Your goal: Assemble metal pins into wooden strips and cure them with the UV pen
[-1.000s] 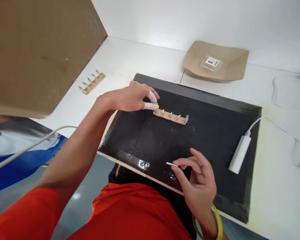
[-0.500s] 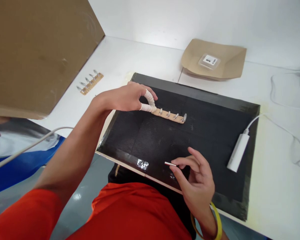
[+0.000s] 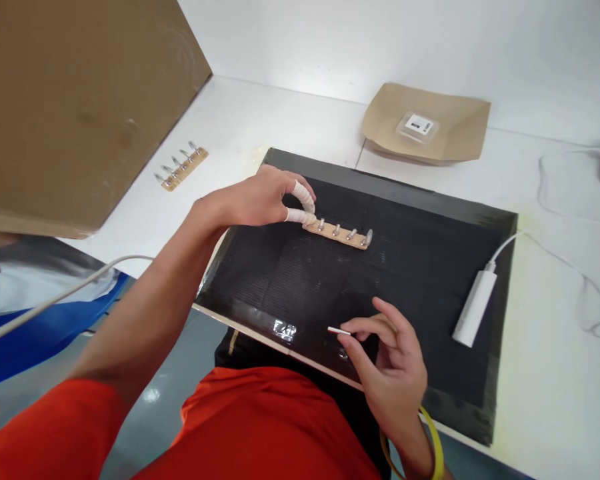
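Note:
My left hand (image 3: 273, 195) has white finger covers on its thumb and index finger. Those two fingertips pinch the left end of a light wooden strip (image 3: 345, 240), which bears a row of small, shiny upright posts. The fingers hide whatever stands at that end. Near the front edge of the black mat (image 3: 300, 280), my right hand (image 3: 393, 357) holds a small, thin, flat white piece with a red edge (image 3: 338, 331) between thumb and index finger, its other fingers loosely curled. This piece is apart from the strip.
A similar strip with pointed clear tips (image 3: 181, 165) lies at the left on the white table (image 3: 275, 107). Behind the mat, a brown paper tray (image 3: 463, 127) holds a clear plastic box (image 3: 417, 127). A white corded bar (image 3: 475, 307) lies right; a brown panel (image 3: 80, 100) stands left.
The view has shifted very slightly. Both hands keep their grips and positions; the flat piece in my right hand is tilted a little more, showing more red.

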### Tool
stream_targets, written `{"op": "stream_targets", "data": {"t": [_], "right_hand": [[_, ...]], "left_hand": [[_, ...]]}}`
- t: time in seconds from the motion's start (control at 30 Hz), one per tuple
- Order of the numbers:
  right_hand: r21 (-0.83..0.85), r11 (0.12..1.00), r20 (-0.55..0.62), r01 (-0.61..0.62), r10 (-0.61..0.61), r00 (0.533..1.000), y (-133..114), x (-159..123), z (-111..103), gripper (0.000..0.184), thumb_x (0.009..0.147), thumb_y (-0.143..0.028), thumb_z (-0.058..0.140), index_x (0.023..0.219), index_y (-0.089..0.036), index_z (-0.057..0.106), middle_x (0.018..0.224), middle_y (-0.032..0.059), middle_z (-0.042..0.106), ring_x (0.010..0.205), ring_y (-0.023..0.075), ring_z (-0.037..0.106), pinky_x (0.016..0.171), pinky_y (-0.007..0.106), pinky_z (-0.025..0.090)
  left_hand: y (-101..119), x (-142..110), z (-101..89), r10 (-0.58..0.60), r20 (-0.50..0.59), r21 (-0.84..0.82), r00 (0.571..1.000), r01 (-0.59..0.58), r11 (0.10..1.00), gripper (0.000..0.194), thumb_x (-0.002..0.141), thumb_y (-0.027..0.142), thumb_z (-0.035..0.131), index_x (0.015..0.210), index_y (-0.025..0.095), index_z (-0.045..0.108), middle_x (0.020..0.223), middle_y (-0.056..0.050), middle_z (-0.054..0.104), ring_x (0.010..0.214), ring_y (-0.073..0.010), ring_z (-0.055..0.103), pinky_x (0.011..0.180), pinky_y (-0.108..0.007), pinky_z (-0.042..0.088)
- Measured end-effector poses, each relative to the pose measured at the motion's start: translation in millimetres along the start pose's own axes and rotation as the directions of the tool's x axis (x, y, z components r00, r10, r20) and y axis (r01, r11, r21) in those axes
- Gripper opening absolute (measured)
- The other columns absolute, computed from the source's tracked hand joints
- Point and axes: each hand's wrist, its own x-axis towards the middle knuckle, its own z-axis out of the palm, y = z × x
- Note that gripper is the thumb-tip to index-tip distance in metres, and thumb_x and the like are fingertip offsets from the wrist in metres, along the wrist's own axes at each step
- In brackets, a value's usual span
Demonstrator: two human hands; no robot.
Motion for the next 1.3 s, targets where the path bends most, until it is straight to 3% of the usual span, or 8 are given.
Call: {"op": "stream_targets", "data": {"t": [0.17,0.4,0.73,0.9,1.03,1.17,1.3], "right_hand": [[-0.007,1.0,-0.005,0.013,-0.013,1.0,-0.7,0.9,-0.1,0.058,0.086,-0.008,0.076,0.138,-0.028,0.057,0.084,-0.0068,0.079,0.072,0.0104,0.068,0.072,0.024,0.057],[-0.042,0.999,-0.004,0.016,-0.016,1.0,1.3,-1.1,-0.9,0.055,0.088,-0.011,0.076,0.138,-0.026,0.057,0.083,-0.004,0.079,0.07,0.0129,0.067,0.07,0.028,0.058],[-0.026,1.0,-0.003,-0.014,0.014,1.0,3.6,-4.7,-0.4,0.057,0.089,-0.012,0.076,0.14,-0.029,0.056,0.086,-0.0063,0.079,0.074,0.0097,0.066,0.076,0.024,0.057],[-0.03,1.0,-0.007,-0.006,0.006,1.0,4.1,-3.9,-0.6,0.056,0.089,-0.011,0.076,0.139,-0.028,0.057,0.086,-0.0066,0.079,0.074,0.0093,0.065,0.076,0.023,0.056],[-0.033,0.999,-0.001,-0.003,0.003,1.0,4.3,-4.4,-1.0,0.057,0.089,-0.012,0.076,0.139,-0.029,0.056,0.086,-0.007,0.079,0.073,0.0088,0.065,0.077,0.022,0.056],[-0.019,0.999,0.0,-0.031,0.031,1.0,5.0,-5.9,-0.7,0.056,0.09,-0.014,0.076,0.14,-0.031,0.056,0.087,-0.0079,0.079,0.075,0.008,0.065,0.079,0.021,0.056],[-0.019,0.999,0.003,-0.038,0.038,0.999,5.6,-6.3,-0.3,0.056,0.09,-0.015,0.077,0.14,-0.033,0.056,0.087,-0.0088,0.079,0.075,0.0074,0.065,0.08,0.02,0.055]], "left_hand": [[-0.6,-4.1,5.3,0.026,-0.037,0.062,0.999,-0.024,0.998,0.025,0.094,0.047,0.07,0.098,0.026,0.084,0.119,-0.003,0.079,0.107,-0.0242,0.073,0.102,-0.039,0.052],[-4.3,-15.4,20.5,0.074,-0.134,0.125,0.988,-0.057,0.99,0.025,0.101,0.043,0.063,0.108,0.028,0.082,0.125,-0.005,0.077,0.117,-0.0273,0.07,0.113,-0.051,0.041],[-3.6,-25.6,35.3,0.065,-0.18,0.117,0.982,-0.044,0.992,0.027,0.106,0.036,0.056,0.117,0.029,0.079,0.13,-0.006,0.075,0.12,-0.0274,0.068,0.111,-0.051,0.042],[-1.4,-23.8,35.4,0.06,-0.215,0.138,0.975,-0.031,0.99,0.025,0.105,0.036,0.061,0.122,0.024,0.075,0.137,-0.009,0.07,0.126,-0.028,0.066,0.112,-0.048,0.042],[-2.4,-21.8,33.2,0.076,-0.262,0.1,0.962,-0.051,0.994,0.021,0.099,0.036,0.07,0.113,0.021,0.076,0.136,-0.01,0.07,0.123,-0.0278,0.067,0.109,-0.046,0.045],[-6.1,-21.2,33.2,0.121,-0.273,0.103,0.954,-0.096,0.99,0.013,0.1,0.029,0.068,0.097,0.021,0.078,0.128,-0.007,0.074,0.118,-0.0269,0.068,0.109,-0.047,0.044],[-9.2,-21.5,34.1,0.135,-0.246,0.116,0.96,-0.109,0.987,0.016,0.102,0.027,0.064,0.103,0.022,0.079,0.126,-0.008,0.076,0.117,-0.0277,0.069,0.109,-0.049,0.044]]}}
